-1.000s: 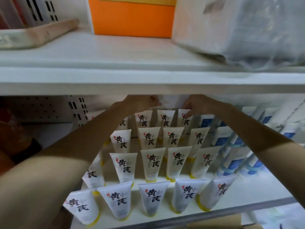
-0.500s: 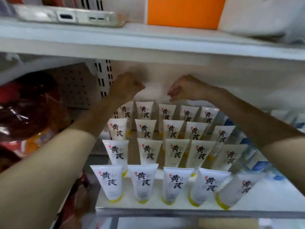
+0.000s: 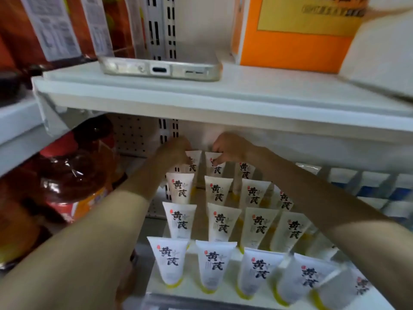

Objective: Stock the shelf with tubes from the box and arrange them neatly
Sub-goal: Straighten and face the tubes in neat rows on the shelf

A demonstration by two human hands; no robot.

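In the head view, your left hand reaches deep under the upper shelf, its fingers curled against the top edge of a back tube. The blur there is too strong for you to tell whether it truly grips that tube. Your right hand sits just beside the left one, a narrow gap between them, and pinches the top edge of the neighbouring tube with curled fingers. From both hands toward you run the other tubes, white with black characters, standing on yellow caps in rows on the lower shelf. The rows below your left hand stand fairly straight. Those below your right forearm lean outward, and the nearest ones are blurred. Left of your left forearm lie glossy red-brown packs. Right of your right forearm stand blue and white boxes, soft in focus. Above your hands, on the upper shelf, a phone lies flat with its port end facing you. An orange box stands above and to the right of your right hand.
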